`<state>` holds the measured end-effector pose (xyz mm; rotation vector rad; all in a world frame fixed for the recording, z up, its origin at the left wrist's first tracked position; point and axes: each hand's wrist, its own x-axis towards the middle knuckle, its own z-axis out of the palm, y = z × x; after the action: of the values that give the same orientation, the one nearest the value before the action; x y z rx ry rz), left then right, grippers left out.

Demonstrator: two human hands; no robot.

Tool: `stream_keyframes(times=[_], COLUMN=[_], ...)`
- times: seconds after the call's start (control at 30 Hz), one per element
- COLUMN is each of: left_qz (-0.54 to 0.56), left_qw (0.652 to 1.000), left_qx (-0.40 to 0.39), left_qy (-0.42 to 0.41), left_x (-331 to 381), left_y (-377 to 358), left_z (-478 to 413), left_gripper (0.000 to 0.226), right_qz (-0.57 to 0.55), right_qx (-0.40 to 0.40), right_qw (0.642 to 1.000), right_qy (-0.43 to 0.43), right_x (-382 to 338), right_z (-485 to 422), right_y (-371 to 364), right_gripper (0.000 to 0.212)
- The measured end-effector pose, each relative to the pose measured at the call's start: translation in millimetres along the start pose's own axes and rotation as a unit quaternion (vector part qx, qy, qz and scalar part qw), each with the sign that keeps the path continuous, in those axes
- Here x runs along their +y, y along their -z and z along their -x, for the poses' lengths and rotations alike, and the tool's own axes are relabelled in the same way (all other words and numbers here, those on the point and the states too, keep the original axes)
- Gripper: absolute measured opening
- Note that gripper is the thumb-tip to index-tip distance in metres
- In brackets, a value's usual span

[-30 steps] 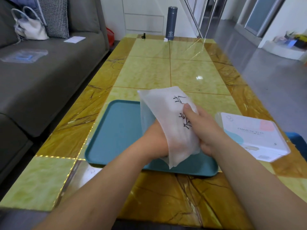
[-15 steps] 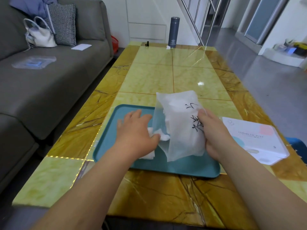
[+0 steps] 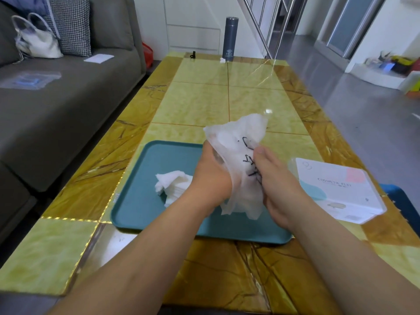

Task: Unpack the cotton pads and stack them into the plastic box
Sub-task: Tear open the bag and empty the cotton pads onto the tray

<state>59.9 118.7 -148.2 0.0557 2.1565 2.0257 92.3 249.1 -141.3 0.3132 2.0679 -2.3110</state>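
Over a teal tray on a yellow marble-patterned table, a person unpacks a translucent cotton-pad pouch. One loose heap of cotton pads lies on the tray's left half. More white pads show through the pouch's film. None can be seen in the plastic box, which sits just right of the tray and appears closed, so unpacking looks partly done and stacking not yet begun. The right hand clamps the pouch from outside, thumb pressed on its printed face. The left hand reaches into the pouch's side; film hides its fingers, so whether they pinch pads cannot be told.
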Motion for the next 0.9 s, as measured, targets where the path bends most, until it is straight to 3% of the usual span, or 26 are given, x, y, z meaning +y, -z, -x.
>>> stream_keyframes(times=[0.1, 0.23, 0.37, 0.47, 0.53, 0.57, 0.63, 0.7, 0.9], left_qz=[-0.026, -0.193, -0.494, -0.615, -0.644, -0.633, -0.536, -0.422, -0.407], left_qw=[0.999, 0.980, 0.866, 0.788, 0.764, 0.773, 0.843, 0.904, 0.905], left_qx=[0.027, 0.048, 0.060, 0.030, 0.001, -0.012, -0.040, -0.071, -0.104], left_qy=[0.019, -0.024, -0.056, 0.016, 0.041, 0.039, 0.024, 0.006, -0.070], left_x=[2, 5, 7, 7, 5, 4, 3, 3, -12], left_y=[4, 27, 53, 63, 65, 65, 63, 61, 50], left_z=[-4, 6, 10, 15, 16, 15, 16, 18, 14], left_gripper=[0.036, 0.042, 0.054, 0.059, 0.058, 0.058, 0.061, 0.063, 0.045], right_qz=[-0.007, -0.002, 0.042, 0.034, 0.018, 0.006, -0.006, 0.010, 0.047], right_qx=[0.011, 0.130, 0.142, 0.137, 0.141, 0.139, 0.125, 0.115, 0.132], right_qw=[1.000, 0.991, 0.989, 0.989, 0.988, 0.988, 0.989, 0.989, 0.987], right_qy=[0.000, 0.012, -0.003, -0.033, -0.053, -0.063, -0.078, -0.089, -0.075], right_x=[1, -4, 0, -1, -2, -3, -5, -4, 3], right_z=[-1, -9, -10, -9, -9, -9, -7, -6, -8], right_y=[0, 11, 16, 13, 11, 11, 11, 12, 15], right_gripper=[0.030, 0.029, 0.028, 0.026, 0.024, 0.023, 0.028, 0.049, 0.048])
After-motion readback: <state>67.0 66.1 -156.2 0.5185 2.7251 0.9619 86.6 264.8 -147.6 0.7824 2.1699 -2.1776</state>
